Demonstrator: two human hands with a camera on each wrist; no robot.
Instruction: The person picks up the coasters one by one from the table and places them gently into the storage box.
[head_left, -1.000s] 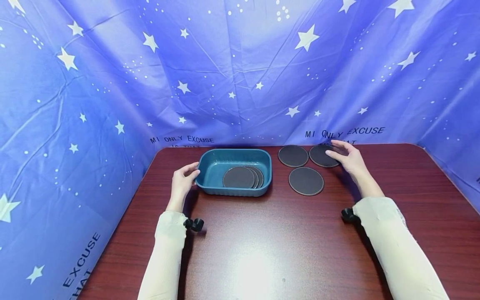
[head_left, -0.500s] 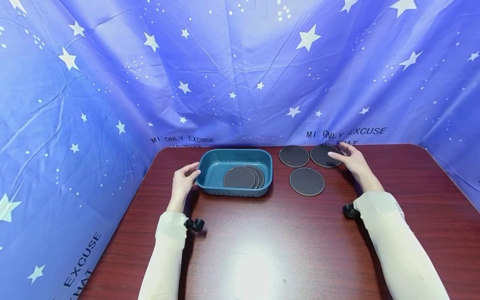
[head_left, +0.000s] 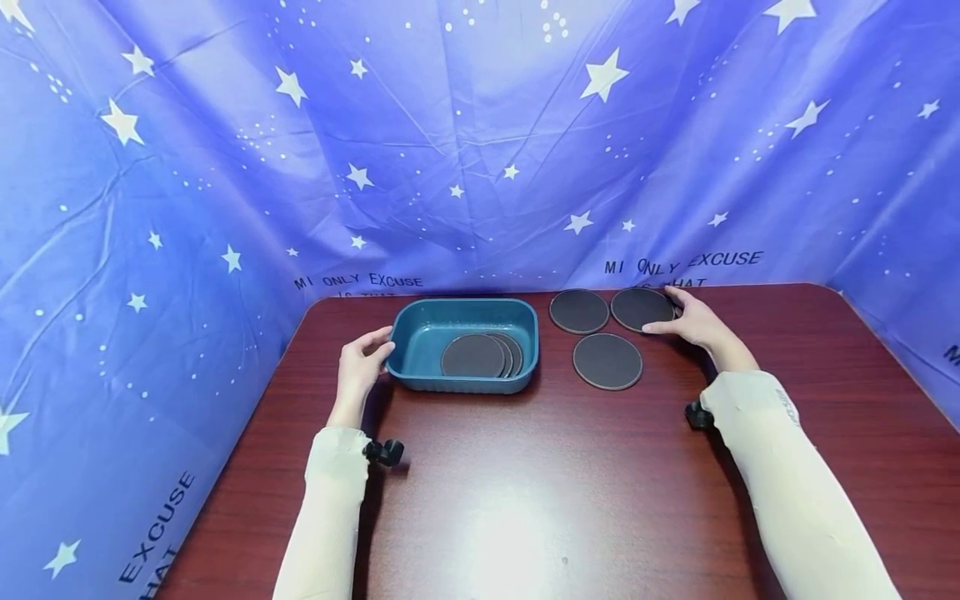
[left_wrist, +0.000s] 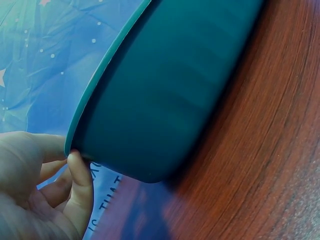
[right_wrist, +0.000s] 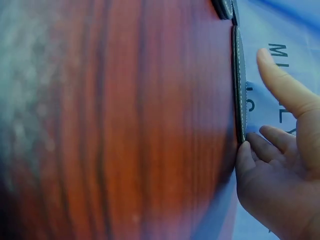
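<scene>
We see a table closed in by hung cloth, like a small makeshift recording booth; whether a home, an office or a lab surrounds it, we cannot tell. The blue-violet cloth (head_left: 465, 125), creased and printed with white stars (head_left: 604, 76) and black lettering (head_left: 723, 260), covers the back and both sides. Inside we have a reddish-brown table (head_left: 450, 450) with wood grain and light glaring off its top, and black devices (head_left: 385, 452) at the person's wrists.
</scene>
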